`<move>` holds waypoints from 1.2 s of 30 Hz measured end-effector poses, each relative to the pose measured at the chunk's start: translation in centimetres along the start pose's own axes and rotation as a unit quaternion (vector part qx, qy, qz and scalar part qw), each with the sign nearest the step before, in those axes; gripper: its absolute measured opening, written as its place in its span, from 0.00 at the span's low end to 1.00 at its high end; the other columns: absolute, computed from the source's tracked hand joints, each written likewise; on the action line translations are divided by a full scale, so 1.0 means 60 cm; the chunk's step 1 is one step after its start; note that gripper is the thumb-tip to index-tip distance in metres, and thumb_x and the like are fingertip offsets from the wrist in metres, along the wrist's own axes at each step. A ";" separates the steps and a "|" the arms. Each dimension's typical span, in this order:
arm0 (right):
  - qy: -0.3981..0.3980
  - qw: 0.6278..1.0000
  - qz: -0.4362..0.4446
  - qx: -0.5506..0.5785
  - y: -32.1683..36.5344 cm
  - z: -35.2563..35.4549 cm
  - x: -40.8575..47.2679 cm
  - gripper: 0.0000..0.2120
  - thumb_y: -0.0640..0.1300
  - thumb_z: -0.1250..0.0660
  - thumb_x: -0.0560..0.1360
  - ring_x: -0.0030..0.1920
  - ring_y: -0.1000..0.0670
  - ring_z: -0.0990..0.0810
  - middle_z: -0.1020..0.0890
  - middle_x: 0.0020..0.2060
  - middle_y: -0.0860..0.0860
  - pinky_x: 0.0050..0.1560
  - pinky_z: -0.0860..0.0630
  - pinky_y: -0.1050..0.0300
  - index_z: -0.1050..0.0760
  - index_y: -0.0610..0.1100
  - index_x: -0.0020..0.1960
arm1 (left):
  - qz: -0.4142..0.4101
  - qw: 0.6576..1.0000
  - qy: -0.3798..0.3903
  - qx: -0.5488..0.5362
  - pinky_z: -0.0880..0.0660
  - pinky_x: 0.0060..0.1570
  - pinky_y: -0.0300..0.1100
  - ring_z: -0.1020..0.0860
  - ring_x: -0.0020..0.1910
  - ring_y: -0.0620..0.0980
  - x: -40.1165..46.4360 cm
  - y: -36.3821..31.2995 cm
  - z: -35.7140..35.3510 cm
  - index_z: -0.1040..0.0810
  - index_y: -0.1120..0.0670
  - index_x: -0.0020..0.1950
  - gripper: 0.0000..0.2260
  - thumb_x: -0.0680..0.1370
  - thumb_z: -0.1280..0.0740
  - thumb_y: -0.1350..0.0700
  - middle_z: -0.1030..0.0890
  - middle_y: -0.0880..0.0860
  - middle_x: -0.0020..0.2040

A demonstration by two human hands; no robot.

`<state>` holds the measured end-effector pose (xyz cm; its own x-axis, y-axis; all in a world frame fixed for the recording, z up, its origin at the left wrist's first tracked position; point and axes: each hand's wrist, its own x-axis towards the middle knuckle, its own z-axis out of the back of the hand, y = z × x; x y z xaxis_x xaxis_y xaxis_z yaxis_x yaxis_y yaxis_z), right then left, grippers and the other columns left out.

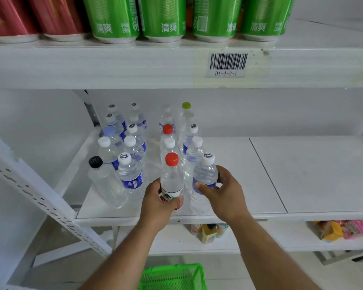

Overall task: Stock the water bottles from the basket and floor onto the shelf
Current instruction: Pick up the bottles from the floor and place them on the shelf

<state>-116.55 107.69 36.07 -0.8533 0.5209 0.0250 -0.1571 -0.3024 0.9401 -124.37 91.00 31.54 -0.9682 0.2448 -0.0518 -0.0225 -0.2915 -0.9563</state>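
- Holding two bottles at once: my left hand (158, 200) is wrapped round the lower body of the red-capped bottle (172, 178), and my right hand (221, 190) has thumb and fingers curled round the blue label of the white-capped bottle (204, 176).
- Both bottles stand upright at the front edge of the middle shelf (260, 174), long axes vertical, caps toward 12 o'clock from my hands; they are just beside each other, and I cannot tell whether they touch.
- The red-capped one heads a column of bottles running back toward 12 o'clock; the white-capped one heads the next column, at 3 o'clock from it.
- The coming move, as I judge it, turns on each base sitting flat on the shelf before I let go. Each hand is already on its own bottle, so neither needs to cross.
- At 9 o'clock of my left hand stands a blue-labelled bottle (130, 173), and beyond it a black-capped bottle (105, 181).
- Bottles are clear, thin ribbed plastic with glossy wrap labels and ridged screw caps; likely to dent under a hard squeeze.
- The shelf is smooth white painted board, bare toward 3 o'clock.
- A green plastic mesh basket (172, 276) sits at 6 o'clock on the floor; I cannot see its contents.
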 end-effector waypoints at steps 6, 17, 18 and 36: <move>0.008 1.000 0.003 -0.001 -0.014 -0.017 0.019 0.19 0.49 0.22 0.71 0.49 0.64 0.20 0.18 0.48 0.64 0.46 0.26 0.71 0.26 0.60 0.56 | 0.018 1.000 -0.005 0.000 0.27 0.35 0.24 0.22 0.51 0.38 0.020 0.018 -0.010 0.26 0.45 0.61 0.27 0.67 0.20 0.59 0.22 0.47 0.57; 0.029 0.999 0.014 0.015 -0.041 -0.025 0.020 0.23 0.47 0.22 0.71 0.54 0.64 0.21 0.18 0.53 0.65 0.50 0.24 0.72 0.26 0.57 0.62 | 0.025 1.000 -0.005 -0.001 0.25 0.49 0.34 0.21 0.56 0.44 0.034 0.052 -0.017 0.27 0.47 0.65 0.30 0.66 0.20 0.57 0.23 0.47 0.61; 0.030 0.999 0.015 0.013 -0.042 -0.025 0.019 0.24 0.47 0.22 0.70 0.55 0.64 0.21 0.19 0.53 0.66 0.51 0.24 0.71 0.27 0.57 0.63 | 0.026 1.000 -0.006 -0.004 0.25 0.50 0.35 0.21 0.57 0.45 0.033 0.053 -0.018 0.28 0.47 0.66 0.31 0.66 0.20 0.57 0.23 0.47 0.62; 0.025 0.994 -0.071 -0.082 -0.100 -0.046 0.015 0.28 0.49 0.23 0.72 0.57 0.55 0.22 0.21 0.60 0.58 0.60 0.24 0.59 0.30 0.53 0.68 | 0.030 0.999 -0.002 0.031 0.25 0.57 0.41 0.23 0.61 0.46 0.022 0.086 -0.021 0.29 0.46 0.67 0.29 0.69 0.22 0.49 0.24 0.45 0.63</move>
<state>-117.77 107.78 29.53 -0.8398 0.5283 -0.1248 -0.3535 -0.3577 0.8644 -125.42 90.97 26.18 -0.9694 0.2208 -0.1072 0.0203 -0.3631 -0.9315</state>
